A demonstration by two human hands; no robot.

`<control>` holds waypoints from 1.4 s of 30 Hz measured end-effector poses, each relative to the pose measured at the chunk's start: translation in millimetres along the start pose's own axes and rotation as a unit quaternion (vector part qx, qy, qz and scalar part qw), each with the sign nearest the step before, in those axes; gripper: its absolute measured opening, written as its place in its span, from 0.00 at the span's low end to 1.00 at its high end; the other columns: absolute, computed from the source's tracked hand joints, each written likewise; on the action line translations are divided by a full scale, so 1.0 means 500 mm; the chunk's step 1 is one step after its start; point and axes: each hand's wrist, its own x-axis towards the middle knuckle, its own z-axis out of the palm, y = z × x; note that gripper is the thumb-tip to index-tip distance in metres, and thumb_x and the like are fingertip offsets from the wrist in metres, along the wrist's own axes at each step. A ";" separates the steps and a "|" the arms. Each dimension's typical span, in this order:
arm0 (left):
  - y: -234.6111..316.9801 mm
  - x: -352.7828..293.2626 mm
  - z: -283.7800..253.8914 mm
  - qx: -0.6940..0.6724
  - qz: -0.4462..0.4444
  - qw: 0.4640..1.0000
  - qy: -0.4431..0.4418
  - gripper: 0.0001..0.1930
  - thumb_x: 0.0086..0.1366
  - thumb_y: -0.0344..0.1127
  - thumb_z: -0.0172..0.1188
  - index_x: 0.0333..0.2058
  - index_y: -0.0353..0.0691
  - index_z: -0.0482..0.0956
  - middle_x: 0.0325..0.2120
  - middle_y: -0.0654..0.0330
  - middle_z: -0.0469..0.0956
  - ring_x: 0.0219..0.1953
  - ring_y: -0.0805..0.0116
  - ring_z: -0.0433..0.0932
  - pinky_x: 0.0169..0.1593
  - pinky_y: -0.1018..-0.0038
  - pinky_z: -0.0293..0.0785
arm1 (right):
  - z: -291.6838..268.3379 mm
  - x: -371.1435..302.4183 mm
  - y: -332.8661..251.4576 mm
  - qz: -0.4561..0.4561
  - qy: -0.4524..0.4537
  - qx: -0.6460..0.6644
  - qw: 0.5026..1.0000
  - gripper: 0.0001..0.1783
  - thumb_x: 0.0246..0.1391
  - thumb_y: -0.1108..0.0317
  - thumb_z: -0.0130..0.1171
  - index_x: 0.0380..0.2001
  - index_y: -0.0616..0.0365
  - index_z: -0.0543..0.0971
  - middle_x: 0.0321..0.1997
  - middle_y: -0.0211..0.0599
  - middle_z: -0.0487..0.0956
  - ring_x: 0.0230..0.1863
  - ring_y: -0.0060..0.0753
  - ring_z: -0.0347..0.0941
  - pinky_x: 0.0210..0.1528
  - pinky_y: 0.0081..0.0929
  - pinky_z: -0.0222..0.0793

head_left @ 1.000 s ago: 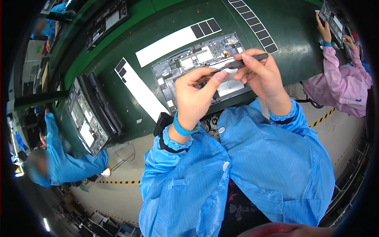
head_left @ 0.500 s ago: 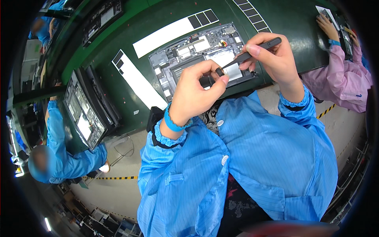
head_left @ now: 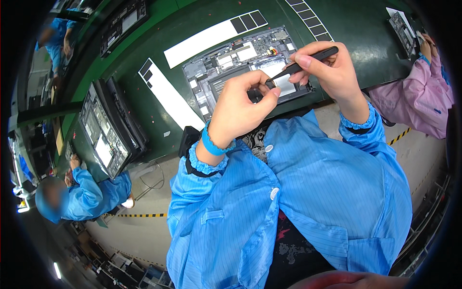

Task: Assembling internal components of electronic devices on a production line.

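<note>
My right hand (head_left: 331,70) is closed around black tweezers (head_left: 308,62), which slant down to the left. Their tips meet the fingertips of my left hand (head_left: 243,103), whose thumb and index finger are bent into a pinch. A small black piece (head_left: 269,84) shows between those fingertips, mostly covered, and its exact kind is unclear. Below both hands lies an opened laptop base (head_left: 195,70) with its inner boards and battery exposed. My left hand hides part of its near side. A blue band (head_left: 211,144) circles my left wrist.
White strips bearing black rectangles lie behind the laptop (head_left: 202,43), to its left (head_left: 171,96) and at the back right (head_left: 308,19). A stack of opened laptops (head_left: 103,130) stands left on the green table (head_left: 159,120). Co-workers sit left (head_left: 86,192) and right (head_left: 409,101).
The tweezers' tips have shifted slightly onto the left fingertips, and the small black piece there shows less. The left co-worker's arm is lowered; the right one's hands have drawn back from the white sheet.
</note>
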 end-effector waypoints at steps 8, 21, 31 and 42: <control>-0.019 0.017 0.005 -0.140 -0.121 0.982 -0.048 0.15 0.59 0.35 0.63 0.39 0.30 0.74 0.23 0.60 0.78 0.27 0.77 0.75 0.33 0.79 0.70 | -0.019 -0.012 0.036 -0.046 0.041 0.050 0.997 0.12 0.56 0.70 0.59 0.39 0.70 0.79 0.33 0.47 0.82 0.30 0.34 0.82 0.28 0.21 0.77; -0.090 0.084 0.068 0.278 0.123 0.949 0.084 0.22 0.53 0.36 0.64 0.47 0.35 0.76 0.55 0.49 0.70 0.55 0.47 0.67 0.59 0.60 0.63 | -0.097 0.108 0.135 0.046 0.134 0.034 0.989 0.14 0.55 0.65 0.62 0.39 0.66 0.81 0.34 0.42 0.82 0.28 0.27 0.81 0.24 0.15 0.67; -0.087 0.066 0.079 0.321 0.156 0.930 0.086 0.14 0.54 0.34 0.63 0.40 0.36 0.81 0.51 0.55 0.76 0.55 0.48 0.69 0.57 0.60 0.65 | -0.107 0.113 0.155 0.099 0.074 0.082 0.989 0.12 0.55 0.68 0.61 0.39 0.65 0.82 0.33 0.44 0.83 0.22 0.21 0.77 0.17 0.10 0.63; -0.086 0.065 0.081 0.312 0.153 0.933 0.097 0.12 0.55 0.33 0.62 0.38 0.37 0.82 0.50 0.57 0.76 0.55 0.49 0.69 0.57 0.59 0.66 | -0.102 0.116 0.159 0.108 0.104 0.071 0.986 0.12 0.54 0.68 0.64 0.38 0.67 0.82 0.31 0.41 0.82 0.20 0.18 0.73 0.19 0.12 0.63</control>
